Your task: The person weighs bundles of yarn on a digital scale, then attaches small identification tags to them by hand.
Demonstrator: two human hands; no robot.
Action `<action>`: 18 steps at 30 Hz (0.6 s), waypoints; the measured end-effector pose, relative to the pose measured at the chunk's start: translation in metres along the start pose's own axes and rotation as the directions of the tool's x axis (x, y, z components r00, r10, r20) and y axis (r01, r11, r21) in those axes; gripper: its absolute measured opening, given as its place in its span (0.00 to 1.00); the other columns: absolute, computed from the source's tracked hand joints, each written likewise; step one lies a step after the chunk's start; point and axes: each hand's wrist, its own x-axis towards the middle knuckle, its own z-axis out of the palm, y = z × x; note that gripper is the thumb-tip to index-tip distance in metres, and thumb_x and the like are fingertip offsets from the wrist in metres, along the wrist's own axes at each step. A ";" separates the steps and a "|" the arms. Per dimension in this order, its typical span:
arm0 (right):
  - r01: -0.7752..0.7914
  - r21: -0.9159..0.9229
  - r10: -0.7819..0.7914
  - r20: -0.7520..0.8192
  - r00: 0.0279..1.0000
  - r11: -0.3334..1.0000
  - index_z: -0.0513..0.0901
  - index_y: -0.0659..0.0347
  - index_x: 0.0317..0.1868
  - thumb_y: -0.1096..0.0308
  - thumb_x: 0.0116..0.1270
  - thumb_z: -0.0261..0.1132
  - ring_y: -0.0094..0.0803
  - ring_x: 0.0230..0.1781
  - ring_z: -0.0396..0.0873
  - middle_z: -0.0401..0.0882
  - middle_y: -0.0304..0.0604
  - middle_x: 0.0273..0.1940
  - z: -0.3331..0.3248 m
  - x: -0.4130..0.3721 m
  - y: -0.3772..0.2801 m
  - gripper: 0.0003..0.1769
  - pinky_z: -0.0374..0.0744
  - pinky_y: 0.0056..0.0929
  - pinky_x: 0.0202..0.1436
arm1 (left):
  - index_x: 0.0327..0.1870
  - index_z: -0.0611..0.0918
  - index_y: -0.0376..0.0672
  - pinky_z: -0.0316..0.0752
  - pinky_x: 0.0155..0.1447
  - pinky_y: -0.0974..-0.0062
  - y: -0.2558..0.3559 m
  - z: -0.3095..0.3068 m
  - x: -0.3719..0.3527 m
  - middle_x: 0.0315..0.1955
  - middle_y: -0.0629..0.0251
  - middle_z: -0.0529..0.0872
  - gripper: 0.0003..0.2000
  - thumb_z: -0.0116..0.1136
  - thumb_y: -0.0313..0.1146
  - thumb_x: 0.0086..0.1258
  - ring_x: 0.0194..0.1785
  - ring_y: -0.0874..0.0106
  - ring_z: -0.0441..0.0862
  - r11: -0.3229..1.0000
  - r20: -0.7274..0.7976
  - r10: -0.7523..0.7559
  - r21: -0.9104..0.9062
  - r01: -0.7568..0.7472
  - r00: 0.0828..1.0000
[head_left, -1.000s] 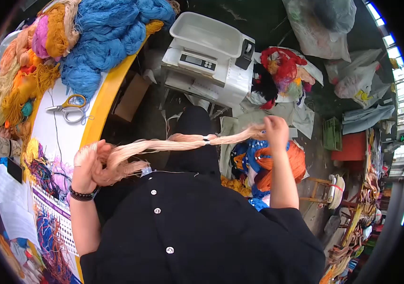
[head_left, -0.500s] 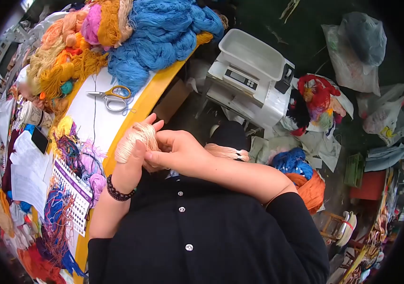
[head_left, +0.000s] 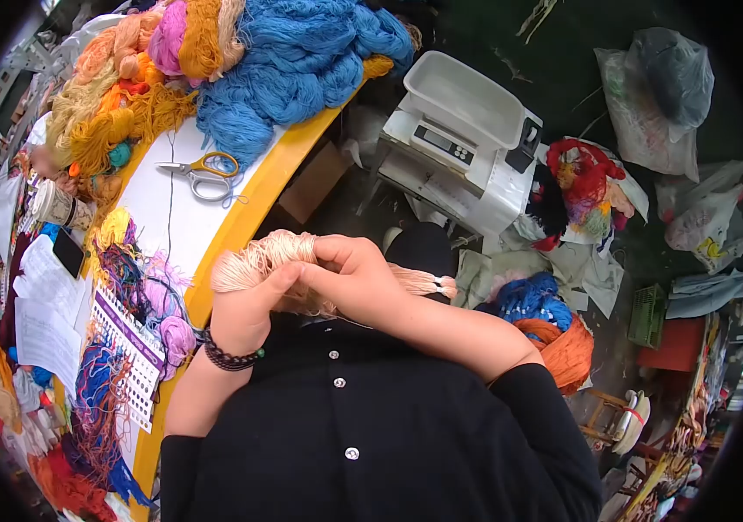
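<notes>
Peach yarn (head_left: 269,254) fills curled left hand (head_left: 248,308), pinched by right hand (head_left: 342,273).

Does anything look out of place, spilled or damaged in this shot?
No clear spill or damage. The untidiest spot is on the table: blue and red threads lie in a loose tangle beside a printed card, ends straggling, unlike the bundled pale yarn.

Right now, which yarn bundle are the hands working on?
The pale peach bundle, gathered at the left hand and pinched by the right hand; the blue pile on the table and the orange bundle farther right are both untouched.
</notes>
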 end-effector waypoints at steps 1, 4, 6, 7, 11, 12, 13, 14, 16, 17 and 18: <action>-0.001 0.000 0.001 0.000 1.000 1.000 0.81 0.69 0.37 0.68 0.66 0.64 0.16 0.30 0.72 0.80 0.35 0.29 0.000 -0.001 0.001 0.10 0.74 0.22 0.34 | 0.49 0.81 0.33 0.77 0.49 0.77 -0.005 -0.001 0.001 0.42 0.64 0.85 0.11 0.59 0.26 0.69 0.43 0.75 0.83 0.997 -0.017 0.036 0.076 -0.035 0.999; 0.018 -0.072 -0.021 -0.045 0.999 0.997 0.81 0.69 0.38 0.68 0.67 0.64 0.16 0.31 0.72 0.80 0.35 0.30 -0.002 -0.001 0.005 0.10 0.74 0.22 0.35 | 0.48 0.82 0.34 0.77 0.47 0.80 -0.009 0.000 -0.001 0.39 0.66 0.86 0.09 0.59 0.25 0.70 0.40 0.78 0.82 0.986 -0.063 0.070 0.159 -0.059 0.996; -0.041 0.086 0.046 -0.052 0.998 0.995 0.81 0.69 0.41 0.68 0.67 0.64 0.16 0.34 0.73 0.81 0.36 0.33 -0.003 -0.001 0.007 0.10 0.74 0.22 0.37 | 0.48 0.82 0.34 0.77 0.47 0.80 -0.014 0.001 -0.002 0.39 0.66 0.86 0.09 0.59 0.26 0.70 0.41 0.78 0.82 0.988 -0.169 0.123 0.112 -0.105 0.978; -0.041 0.087 0.046 -0.052 0.998 0.995 0.81 0.69 0.41 0.68 0.67 0.64 0.16 0.34 0.73 0.81 0.36 0.33 -0.002 0.000 0.006 0.10 0.74 0.22 0.37 | 0.48 0.82 0.34 0.77 0.47 0.80 -0.013 0.005 -0.001 0.39 0.66 0.86 0.09 0.59 0.26 0.70 0.41 0.78 0.82 0.988 -0.168 0.123 0.112 -0.104 0.978; 0.019 0.331 0.017 -0.104 0.994 0.943 0.82 0.70 0.44 0.68 0.68 0.63 0.15 0.32 0.74 0.82 0.34 0.34 -0.001 0.002 0.004 0.11 0.74 0.22 0.34 | 0.47 0.82 0.33 0.76 0.48 0.80 -0.010 0.008 0.000 0.38 0.66 0.86 0.09 0.59 0.27 0.70 0.42 0.77 0.82 0.995 -0.231 0.093 -0.013 -0.099 0.969; 0.012 0.217 0.009 -0.095 0.995 0.976 0.82 0.70 0.42 0.68 0.68 0.63 0.15 0.31 0.74 0.82 0.33 0.33 -0.004 0.002 0.009 0.11 0.75 0.22 0.33 | 0.47 0.82 0.33 0.76 0.48 0.79 -0.011 0.005 0.000 0.38 0.66 0.86 0.09 0.59 0.27 0.70 0.42 0.77 0.82 0.993 -0.183 0.116 0.054 -0.108 0.976; 0.006 0.100 0.002 -0.083 0.997 0.995 0.82 0.70 0.41 0.68 0.68 0.63 0.15 0.31 0.74 0.81 0.33 0.32 -0.005 0.002 0.012 0.11 0.75 0.22 0.33 | 0.47 0.82 0.33 0.76 0.48 0.79 -0.011 0.003 0.001 0.38 0.66 0.86 0.09 0.59 0.27 0.70 0.42 0.77 0.82 0.993 -0.186 0.117 0.053 -0.109 0.976; 0.005 0.099 0.003 -0.081 0.997 0.995 0.82 0.70 0.41 0.68 0.68 0.63 0.15 0.31 0.74 0.81 0.33 0.32 -0.006 0.000 0.011 0.11 0.75 0.22 0.33 | 0.47 0.82 0.33 0.76 0.48 0.79 -0.011 0.000 0.003 0.38 0.66 0.86 0.09 0.58 0.26 0.70 0.42 0.77 0.82 0.986 -0.095 0.125 0.125 -0.113 0.988; -0.066 -0.110 0.059 -0.062 0.996 0.992 0.82 0.71 0.38 0.68 0.68 0.63 0.15 0.30 0.73 0.80 0.33 0.31 -0.006 -0.002 0.006 0.11 0.75 0.21 0.33 | 0.47 0.82 0.33 0.76 0.48 0.79 -0.010 0.001 0.003 0.38 0.66 0.85 0.09 0.58 0.25 0.70 0.42 0.77 0.82 0.973 -0.002 0.126 0.195 -0.123 0.992; -0.066 -0.110 0.060 -0.062 0.996 0.992 0.82 0.71 0.38 0.68 0.68 0.63 0.15 0.30 0.73 0.80 0.33 0.31 -0.005 -0.003 0.007 0.11 0.75 0.21 0.33 | 0.47 0.82 0.33 0.76 0.48 0.78 -0.010 0.004 0.002 0.38 0.66 0.85 0.08 0.57 0.24 0.69 0.42 0.78 0.82 0.981 -0.048 0.114 0.164 -0.104 0.992; -0.025 -0.076 0.019 -0.080 0.997 0.997 0.82 0.70 0.39 0.68 0.68 0.63 0.15 0.30 0.73 0.80 0.33 0.30 -0.002 -0.002 0.010 0.11 0.75 0.21 0.33 | 0.47 0.82 0.33 0.76 0.48 0.78 -0.010 0.005 0.001 0.38 0.66 0.85 0.08 0.57 0.23 0.69 0.42 0.78 0.82 0.987 -0.093 0.099 0.132 -0.087 0.991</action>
